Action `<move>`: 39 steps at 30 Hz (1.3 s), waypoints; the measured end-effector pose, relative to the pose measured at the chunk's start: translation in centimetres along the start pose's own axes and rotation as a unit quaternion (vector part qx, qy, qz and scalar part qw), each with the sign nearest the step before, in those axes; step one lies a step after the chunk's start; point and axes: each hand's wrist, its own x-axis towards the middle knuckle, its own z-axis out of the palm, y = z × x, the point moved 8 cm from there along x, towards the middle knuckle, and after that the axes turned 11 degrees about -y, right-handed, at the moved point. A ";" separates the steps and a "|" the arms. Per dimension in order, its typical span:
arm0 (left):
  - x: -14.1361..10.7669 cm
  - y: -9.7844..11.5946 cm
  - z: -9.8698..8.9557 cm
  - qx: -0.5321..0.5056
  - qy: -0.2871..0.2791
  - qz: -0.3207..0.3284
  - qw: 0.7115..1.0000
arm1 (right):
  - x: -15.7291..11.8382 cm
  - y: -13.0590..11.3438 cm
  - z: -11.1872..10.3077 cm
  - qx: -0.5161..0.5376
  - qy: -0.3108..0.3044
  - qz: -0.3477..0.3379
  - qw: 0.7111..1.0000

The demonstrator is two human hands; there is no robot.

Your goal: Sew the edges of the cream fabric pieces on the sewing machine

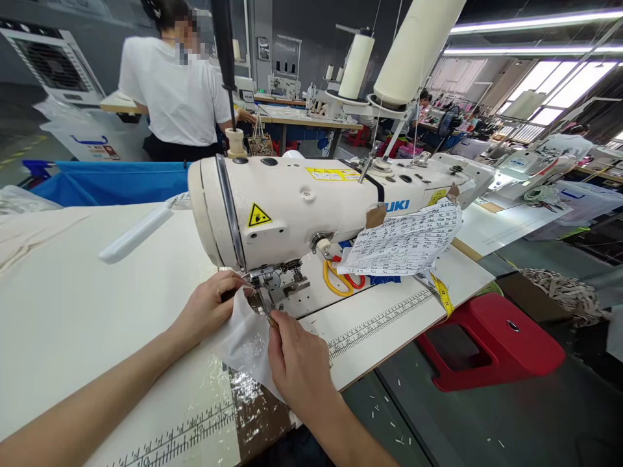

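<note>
Closely, hands (209, 306) (300, 360) flank white fabric (243, 340) between sewing machine (287, 201) and table edge (379, 357).

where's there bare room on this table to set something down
Widest: the tabletop between left arm, white bar and pale fabric. Slimmer: the printed ruler strip between right hand and tape measure. Crowded: below the machine, at left hand and white cloth; also around scissors and paper.

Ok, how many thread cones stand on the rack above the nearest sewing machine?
2 in view: the nearer thread cone, its top cut off by the picture's edge, and the farther thread cone, to its left. Another could be hidden behind the nearer one.
</note>
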 end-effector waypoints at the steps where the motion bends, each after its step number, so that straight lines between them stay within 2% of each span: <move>1: 0.0 0.0 0.0 0.004 -0.001 0.001 1.000 | 0.0 0.0 0.0 -0.002 -0.001 0.002 1.000; 11: 0.1 1.3 0.2 0.083 0.022 0.055 0.995 | 0.1 -0.3 0.3 -0.041 -0.019 0.003 0.999; 18: 0.2 0.2 0.0 0.046 0.016 0.019 0.999 | 0.2 -0.2 0.4 -0.033 -0.031 0.008 0.999; 23: 0.0 0.2 -0.2 0.040 0.017 0.013 0.999 | 0.2 -0.1 0.5 -0.033 -0.046 0.022 0.998; 27: 0.0 1.0 0.1 0.090 0.008 0.060 0.994 | 0.6 -0.1 0.8 -0.051 -0.060 0.027 0.997; 30: -0.3 1.6 0.4 0.142 -0.003 0.110 0.984 | 0.4 -0.3 0.5 -0.053 -0.048 0.027 0.997; 34: -1.3 2.5 1.1 0.187 -0.046 0.166 0.967 | -2.3 -0.4 -0.6 0.010 -0.012 0.033 0.999; 37: -2.3 3.6 1.6 0.239 -0.059 0.175 0.953 | -6.1 0.0 -0.8 0.107 -0.023 0.042 0.993; 39: -2.8 4.6 2.0 0.275 -0.056 0.164 0.946 | -8.4 0.3 -0.4 0.108 -0.050 0.048 0.992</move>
